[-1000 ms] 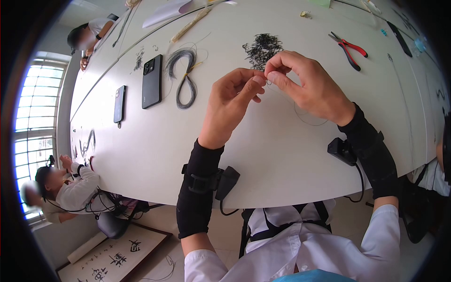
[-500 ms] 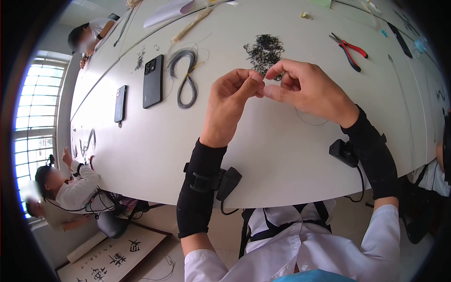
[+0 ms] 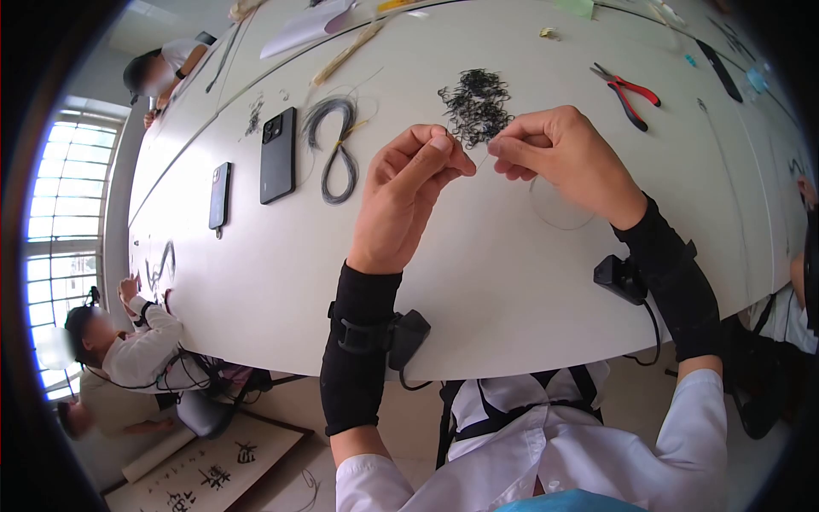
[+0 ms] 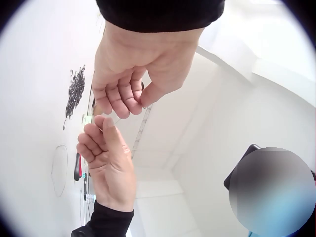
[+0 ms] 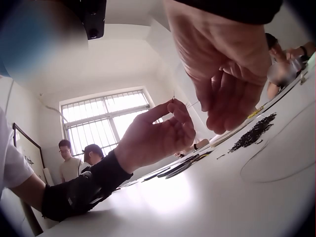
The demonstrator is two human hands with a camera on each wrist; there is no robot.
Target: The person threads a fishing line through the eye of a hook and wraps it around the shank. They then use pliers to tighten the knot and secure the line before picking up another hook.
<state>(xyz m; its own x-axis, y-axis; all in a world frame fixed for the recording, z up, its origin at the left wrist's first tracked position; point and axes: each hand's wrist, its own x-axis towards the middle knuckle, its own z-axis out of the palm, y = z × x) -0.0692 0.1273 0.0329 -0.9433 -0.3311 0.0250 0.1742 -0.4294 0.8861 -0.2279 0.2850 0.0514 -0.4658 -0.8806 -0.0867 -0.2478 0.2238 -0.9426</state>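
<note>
My left hand (image 3: pixel 409 183) is raised over the table, thumb and forefinger pinching a tiny dark piece whose tip sticks up in the right wrist view; it looks like a small hook, mostly hidden. A thin line (image 3: pixel 482 162) runs from there to my right hand (image 3: pixel 559 158), which pinches it between thumb and fingertips. The slack of that line lies in a loose loop on the white table below the right hand. Just beyond the fingertips is a pile of small black curved hooks (image 3: pixel 474 98), also seen as a dark heap (image 5: pixel 253 133) in the right wrist view.
Red-handled pliers (image 3: pixel 627 94) lie at the right. Left of the pile are a tied bundle of grey line (image 3: pixel 339 175), a large phone (image 3: pixel 278 158) and a smaller phone (image 3: pixel 219 196). The white table (image 3: pixel 281 282) has other people seated around it.
The hands have drawn apart from touching fingertips, the left moving slightly left and down. The right fingers parted, then closed together on the line, which now spans the gap.
</note>
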